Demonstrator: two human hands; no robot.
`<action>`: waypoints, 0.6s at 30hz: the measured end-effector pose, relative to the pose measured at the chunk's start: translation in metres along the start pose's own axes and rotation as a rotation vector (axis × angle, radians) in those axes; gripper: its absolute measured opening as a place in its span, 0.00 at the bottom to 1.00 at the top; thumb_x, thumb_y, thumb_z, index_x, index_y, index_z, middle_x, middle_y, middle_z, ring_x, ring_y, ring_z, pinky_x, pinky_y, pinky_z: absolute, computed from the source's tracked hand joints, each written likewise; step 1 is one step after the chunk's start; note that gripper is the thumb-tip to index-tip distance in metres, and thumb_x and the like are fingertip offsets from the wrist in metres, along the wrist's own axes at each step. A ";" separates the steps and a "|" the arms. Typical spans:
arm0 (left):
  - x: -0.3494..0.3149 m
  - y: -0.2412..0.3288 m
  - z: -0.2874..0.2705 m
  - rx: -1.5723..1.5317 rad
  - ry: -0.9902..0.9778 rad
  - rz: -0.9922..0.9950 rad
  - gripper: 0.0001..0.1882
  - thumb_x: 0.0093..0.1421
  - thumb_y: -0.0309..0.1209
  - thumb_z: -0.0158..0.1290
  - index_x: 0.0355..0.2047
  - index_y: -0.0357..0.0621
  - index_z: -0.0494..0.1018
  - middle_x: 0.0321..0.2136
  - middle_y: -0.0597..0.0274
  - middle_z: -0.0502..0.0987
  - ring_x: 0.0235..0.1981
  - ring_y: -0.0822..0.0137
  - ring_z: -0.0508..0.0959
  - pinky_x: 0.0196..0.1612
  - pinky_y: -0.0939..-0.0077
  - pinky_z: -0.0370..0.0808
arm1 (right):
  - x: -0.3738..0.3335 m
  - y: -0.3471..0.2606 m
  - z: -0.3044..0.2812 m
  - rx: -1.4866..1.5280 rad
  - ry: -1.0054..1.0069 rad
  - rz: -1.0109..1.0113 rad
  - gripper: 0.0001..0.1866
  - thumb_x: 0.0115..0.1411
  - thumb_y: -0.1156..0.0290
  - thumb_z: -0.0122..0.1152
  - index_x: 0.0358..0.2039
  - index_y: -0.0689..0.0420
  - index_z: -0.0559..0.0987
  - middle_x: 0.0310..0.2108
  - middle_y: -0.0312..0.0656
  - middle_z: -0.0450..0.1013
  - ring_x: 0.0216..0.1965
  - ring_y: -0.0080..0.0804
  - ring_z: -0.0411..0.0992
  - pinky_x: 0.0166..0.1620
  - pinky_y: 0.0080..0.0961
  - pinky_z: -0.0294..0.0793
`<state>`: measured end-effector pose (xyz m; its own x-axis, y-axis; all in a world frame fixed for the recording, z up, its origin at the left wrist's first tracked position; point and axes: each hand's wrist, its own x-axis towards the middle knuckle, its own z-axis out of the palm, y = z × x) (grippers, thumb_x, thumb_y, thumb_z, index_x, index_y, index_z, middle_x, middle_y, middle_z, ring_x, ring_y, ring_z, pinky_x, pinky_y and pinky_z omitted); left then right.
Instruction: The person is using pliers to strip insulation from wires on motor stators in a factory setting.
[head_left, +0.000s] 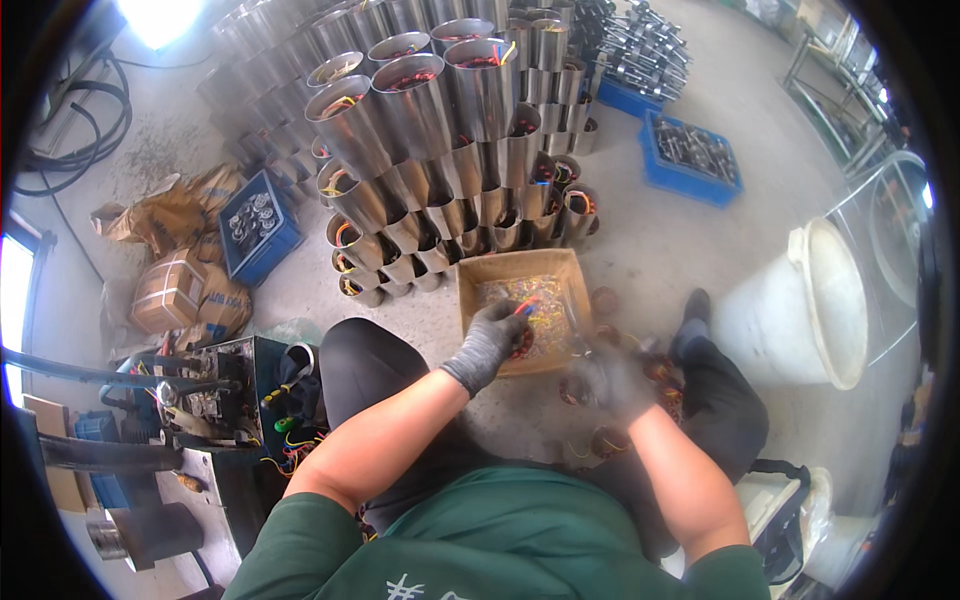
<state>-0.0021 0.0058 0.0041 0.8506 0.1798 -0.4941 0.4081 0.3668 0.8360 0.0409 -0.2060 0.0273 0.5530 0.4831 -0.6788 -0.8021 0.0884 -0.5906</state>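
My left hand, in a grey knitted glove, is closed around a wound motor stator with dark red windings. Its coloured lead wires, red and blue among them, stick up by my fingers. Below lies an open cardboard box whose bottom is strewn with small multicoloured wire scraps. My right hand, also gloved, is smeared by motion just beyond the box's right near corner; its fingers and anything in them cannot be made out. More wound stators sit on the floor beneath and beside it.
Stacked metal cylinders with wound cores rise beyond the box. Blue crates of metal parts stand far right, another blue crate at left. A white bucket stands right, a bench machine left, beside a taped carton.
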 end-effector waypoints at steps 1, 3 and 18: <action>-0.001 0.001 0.001 -0.024 0.010 0.018 0.05 0.61 0.31 0.53 0.32 0.44 0.73 0.19 0.74 0.67 0.19 0.79 0.64 0.22 0.83 0.62 | -0.001 0.001 0.002 0.000 -0.002 0.003 0.16 0.59 0.69 0.60 0.48 0.55 0.73 0.18 0.33 0.70 0.13 0.24 0.66 0.15 0.24 0.63; -0.002 0.003 0.003 -0.039 0.078 0.012 0.04 0.60 0.29 0.53 0.35 0.43 0.73 0.21 0.74 0.69 0.20 0.79 0.65 0.23 0.83 0.63 | -0.002 0.002 0.004 -0.196 -0.034 -0.032 0.18 0.61 0.63 0.60 0.50 0.54 0.72 0.22 0.36 0.73 0.15 0.27 0.69 0.16 0.26 0.66; 0.009 -0.019 0.003 0.165 -0.065 -0.048 0.11 0.62 0.28 0.53 0.44 0.37 0.75 0.28 0.70 0.75 0.26 0.79 0.71 0.30 0.83 0.71 | -0.008 -0.005 0.012 -0.341 -0.175 -0.002 0.16 0.61 0.71 0.59 0.49 0.57 0.72 0.15 0.32 0.69 0.10 0.22 0.65 0.12 0.21 0.61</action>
<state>-0.0017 -0.0023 -0.0154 0.8462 0.1043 -0.5226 0.4933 0.2180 0.8421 0.0379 -0.1997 0.0408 0.4840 0.6275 -0.6099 -0.6635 -0.1913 -0.7233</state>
